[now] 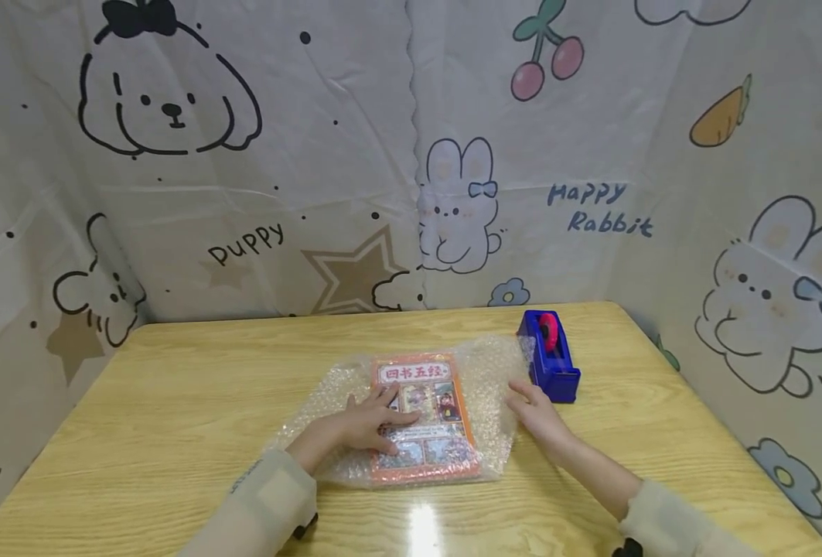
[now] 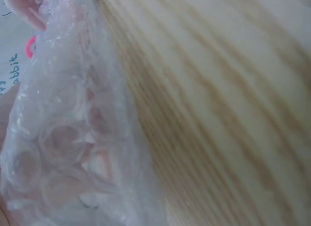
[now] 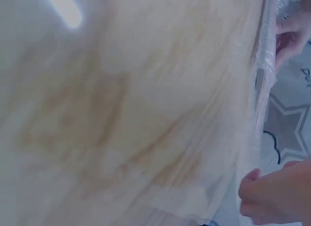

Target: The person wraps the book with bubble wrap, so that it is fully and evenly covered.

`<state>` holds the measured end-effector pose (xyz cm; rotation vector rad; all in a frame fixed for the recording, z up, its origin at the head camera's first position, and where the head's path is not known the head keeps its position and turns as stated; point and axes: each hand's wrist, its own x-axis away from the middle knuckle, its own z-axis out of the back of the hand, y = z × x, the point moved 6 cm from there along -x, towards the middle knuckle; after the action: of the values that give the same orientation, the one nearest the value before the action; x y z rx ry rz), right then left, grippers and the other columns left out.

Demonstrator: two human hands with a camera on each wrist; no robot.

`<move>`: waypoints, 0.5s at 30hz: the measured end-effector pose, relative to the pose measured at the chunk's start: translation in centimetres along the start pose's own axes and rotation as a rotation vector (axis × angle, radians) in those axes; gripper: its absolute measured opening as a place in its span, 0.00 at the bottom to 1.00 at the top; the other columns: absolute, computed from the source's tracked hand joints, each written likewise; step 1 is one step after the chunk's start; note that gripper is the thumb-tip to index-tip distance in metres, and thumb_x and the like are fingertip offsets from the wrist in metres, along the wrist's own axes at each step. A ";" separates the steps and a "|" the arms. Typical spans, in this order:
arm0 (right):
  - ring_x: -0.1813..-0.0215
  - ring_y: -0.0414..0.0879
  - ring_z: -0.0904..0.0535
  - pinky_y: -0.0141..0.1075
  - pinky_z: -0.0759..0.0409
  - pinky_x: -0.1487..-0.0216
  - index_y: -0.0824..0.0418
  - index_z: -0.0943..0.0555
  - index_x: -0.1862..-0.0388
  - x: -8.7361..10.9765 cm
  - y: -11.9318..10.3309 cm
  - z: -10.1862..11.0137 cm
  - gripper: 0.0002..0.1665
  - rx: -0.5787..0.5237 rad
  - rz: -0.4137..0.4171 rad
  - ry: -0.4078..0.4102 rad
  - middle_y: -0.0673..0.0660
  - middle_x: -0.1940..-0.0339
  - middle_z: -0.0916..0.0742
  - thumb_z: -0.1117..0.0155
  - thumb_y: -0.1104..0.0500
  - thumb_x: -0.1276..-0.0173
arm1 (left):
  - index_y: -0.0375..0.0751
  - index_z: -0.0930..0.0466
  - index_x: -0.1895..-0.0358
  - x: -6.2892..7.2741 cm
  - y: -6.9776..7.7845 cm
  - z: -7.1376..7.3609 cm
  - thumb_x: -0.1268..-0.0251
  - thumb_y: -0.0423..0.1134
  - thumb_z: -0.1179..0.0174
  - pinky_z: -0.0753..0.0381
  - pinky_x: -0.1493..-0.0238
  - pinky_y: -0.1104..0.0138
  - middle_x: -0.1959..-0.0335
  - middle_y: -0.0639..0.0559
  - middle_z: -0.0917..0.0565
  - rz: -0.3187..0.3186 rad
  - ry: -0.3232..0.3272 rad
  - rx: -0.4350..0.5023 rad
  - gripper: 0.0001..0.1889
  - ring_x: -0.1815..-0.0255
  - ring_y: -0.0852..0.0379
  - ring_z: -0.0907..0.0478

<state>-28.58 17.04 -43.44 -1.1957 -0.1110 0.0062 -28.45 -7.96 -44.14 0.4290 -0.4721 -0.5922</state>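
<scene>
A book (image 1: pixel 424 418) with an orange-edged cover and pink title characters lies on the table, covered by clear bubble wrap (image 1: pixel 490 387). My left hand (image 1: pixel 369 422) rests on the covered book, its fingers spread. At the wrap's right edge, my right hand (image 1: pixel 539 418) pinches the film with bent fingers. The right wrist view shows this right hand (image 3: pixel 274 194) beside the wrap's edge, and the left hand (image 3: pixel 294 36) farther up. In the left wrist view, bubble wrap (image 2: pixel 63 133) fills the left side, with orange showing faintly through it.
Just beyond my right hand stands a blue tape dispenser (image 1: pixel 557 379) with a pink tape core (image 1: pixel 548 333), close to the wrap's upper right corner. Under everything is a wood-grain table (image 1: pixel 195 387). Printed cloth (image 1: pixel 348 178) hangs around its back and sides.
</scene>
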 end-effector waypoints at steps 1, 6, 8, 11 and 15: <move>0.38 0.63 0.37 0.39 0.30 0.47 0.80 0.39 0.39 0.0 -0.4 -0.1 0.26 0.027 0.044 0.013 0.75 0.36 0.38 0.53 0.68 0.33 | 0.56 0.36 0.34 0.0 0.0 0.0 0.45 0.46 0.40 0.70 0.40 0.33 0.27 0.38 0.63 -0.001 0.001 0.000 0.32 0.28 0.38 0.70; 0.52 0.54 0.27 0.29 0.27 0.55 0.79 0.34 0.42 0.4 -2.9 -1.9 0.24 0.089 0.268 0.023 0.71 0.39 0.32 0.48 0.72 0.37 | 0.56 0.36 0.34 0.1 -0.1 0.0 0.46 0.47 0.40 0.70 0.40 0.34 0.27 0.39 0.63 0.003 0.007 -0.006 0.32 0.28 0.39 0.70; 0.58 0.48 0.26 0.29 0.26 0.58 0.79 0.33 0.42 0.6 -3.9 -3.1 0.24 0.092 0.355 -0.019 0.70 0.40 0.31 0.47 0.73 0.38 | 0.57 0.36 0.35 0.1 -0.1 0.1 0.46 0.47 0.39 0.70 0.39 0.34 0.27 0.39 0.63 0.005 0.011 -0.011 0.32 0.28 0.39 0.69; 0.61 0.42 0.28 0.29 0.26 0.56 0.80 0.32 0.43 0.7 -4.7 -5.0 0.23 0.131 0.438 -0.103 0.69 0.42 0.29 0.46 0.72 0.38 | 0.57 0.36 0.35 0.2 0.0 0.2 0.47 0.47 0.39 0.69 0.39 0.34 0.27 0.40 0.62 0.006 0.019 -0.019 0.32 0.28 0.38 0.68; 0.58 0.45 0.29 0.28 0.27 0.57 0.79 0.32 0.43 0.3 -4.7 -7.4 0.23 0.196 0.448 -0.256 0.67 0.43 0.28 0.47 0.69 0.36 | 0.58 0.36 0.35 0.3 0.0 0.2 0.47 0.47 0.39 0.66 0.40 0.33 0.27 0.39 0.61 -0.001 0.031 -0.030 0.32 0.29 0.37 0.67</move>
<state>-27.86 8.45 -41.77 -0.9987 -0.0625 0.5527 -28.34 -8.17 -43.86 0.4089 -0.4329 -0.5926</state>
